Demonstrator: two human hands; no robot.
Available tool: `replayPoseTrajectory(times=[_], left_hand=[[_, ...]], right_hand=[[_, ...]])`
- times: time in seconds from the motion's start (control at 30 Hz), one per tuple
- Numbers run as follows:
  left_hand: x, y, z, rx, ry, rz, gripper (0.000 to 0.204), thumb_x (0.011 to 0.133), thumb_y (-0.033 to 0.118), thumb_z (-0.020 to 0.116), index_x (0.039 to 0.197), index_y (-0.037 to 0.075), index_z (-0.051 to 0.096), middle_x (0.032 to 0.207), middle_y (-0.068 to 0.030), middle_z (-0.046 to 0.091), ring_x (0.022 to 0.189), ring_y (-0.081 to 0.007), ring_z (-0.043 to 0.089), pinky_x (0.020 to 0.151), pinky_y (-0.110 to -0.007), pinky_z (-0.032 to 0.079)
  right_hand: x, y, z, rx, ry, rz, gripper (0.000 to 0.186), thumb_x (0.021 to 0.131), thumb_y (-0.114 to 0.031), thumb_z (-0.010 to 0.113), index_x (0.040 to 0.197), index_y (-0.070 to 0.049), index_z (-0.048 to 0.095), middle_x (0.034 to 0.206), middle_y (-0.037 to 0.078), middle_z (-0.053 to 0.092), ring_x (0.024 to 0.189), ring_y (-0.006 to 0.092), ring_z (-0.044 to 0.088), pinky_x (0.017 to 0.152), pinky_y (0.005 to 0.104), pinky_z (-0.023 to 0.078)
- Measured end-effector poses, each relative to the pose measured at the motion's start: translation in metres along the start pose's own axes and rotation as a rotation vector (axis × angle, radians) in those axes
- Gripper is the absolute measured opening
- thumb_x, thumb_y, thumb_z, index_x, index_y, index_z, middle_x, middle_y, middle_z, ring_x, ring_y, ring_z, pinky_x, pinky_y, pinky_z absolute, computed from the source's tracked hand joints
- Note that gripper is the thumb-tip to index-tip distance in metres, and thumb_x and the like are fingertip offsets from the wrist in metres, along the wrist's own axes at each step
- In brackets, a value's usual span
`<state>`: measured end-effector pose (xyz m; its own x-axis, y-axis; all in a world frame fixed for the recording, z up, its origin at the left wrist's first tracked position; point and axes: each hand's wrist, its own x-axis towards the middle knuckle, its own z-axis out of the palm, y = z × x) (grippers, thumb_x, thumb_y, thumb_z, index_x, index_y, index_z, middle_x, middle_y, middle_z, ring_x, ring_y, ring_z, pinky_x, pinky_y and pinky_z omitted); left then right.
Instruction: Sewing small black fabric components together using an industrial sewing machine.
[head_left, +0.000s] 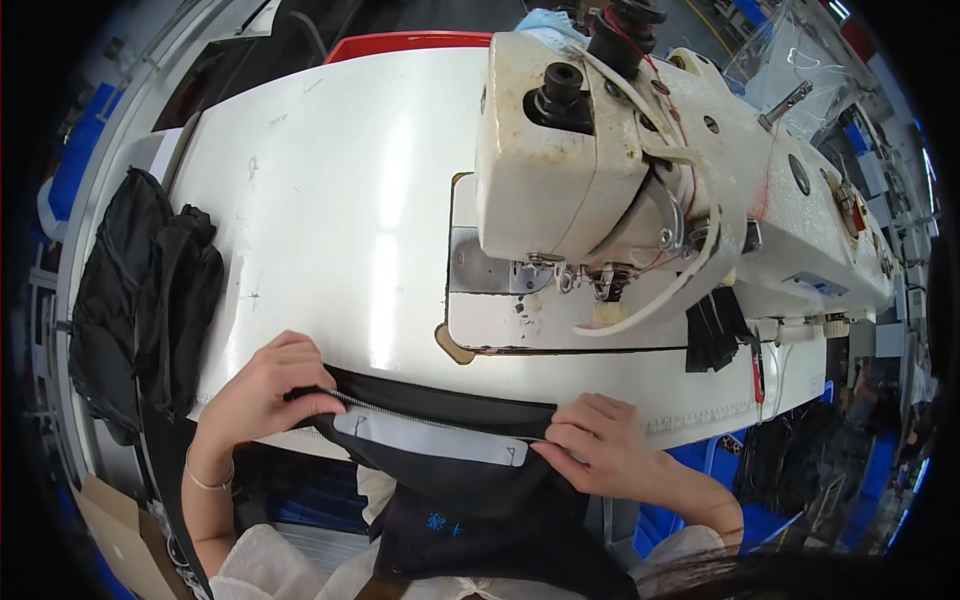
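My left hand (pixel 288 385) and my right hand (pixel 598 445) are both closed, pinching the two ends of a black fabric piece (pixel 455 408) and holding it stretched across the table's front edge. A zipper (pixel 420 419) runs along it between my hands. Just below the zipper lies a long white strip (pixel 430 440) with small dark marks near its ends. More black cloth (pixel 470 545) hangs over my lap, with small blue marks on it; I cannot tell whether it is all one piece. The white sewing machine (pixel 560 165) stands beyond my right hand, its needle area apart from the fabric.
Dark cloth bundles (pixel 120 290) hang over the left side of the white sewing table (pixel 310 200). Black strips (pixel 715 330) and a red-handled tool (pixel 758 375) lie right of the needle area. A cardboard box (pixel 125 535) sits low at left; a red tray (pixel 405 43) is at the back.
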<state>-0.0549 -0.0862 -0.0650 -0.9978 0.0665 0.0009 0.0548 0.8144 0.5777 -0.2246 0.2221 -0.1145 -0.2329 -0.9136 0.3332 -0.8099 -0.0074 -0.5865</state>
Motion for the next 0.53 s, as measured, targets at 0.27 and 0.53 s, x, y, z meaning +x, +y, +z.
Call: replayPoseTrajectory(times=[0.27,0.53], left_hand=[[-0.028,0.063,-0.001,-0.156,0.101,-0.216,0.024,0.070,0.011,0.078,0.074,0.001,0.056,0.110,-0.0114,0.051,0.075,-0.0223,0.054,0.062,-0.033,0.045],[-0.064,0.075,-0.002,-0.317,0.030,-0.303,0.027,0.071,0.014,0.079,0.074,-0.001,0.057,0.099,-0.0140,0.065,0.077,-0.0205,0.057,0.060,-0.028,0.043]], right_hand=[[-0.021,-0.022,-0.031,-0.239,0.085,-0.082,0.025,0.066,-0.014,0.079,0.073,-0.007,0.056,0.073,0.003,0.052,0.062,0.0194,0.051,0.061,0.0319,0.041],[-0.043,-0.064,-0.045,-0.160,0.158,-0.089,0.029,0.064,-0.017,0.081,0.073,-0.008,0.055,0.071,0.003,0.052,0.062,0.0203,0.050,0.064,0.0333,0.043]])
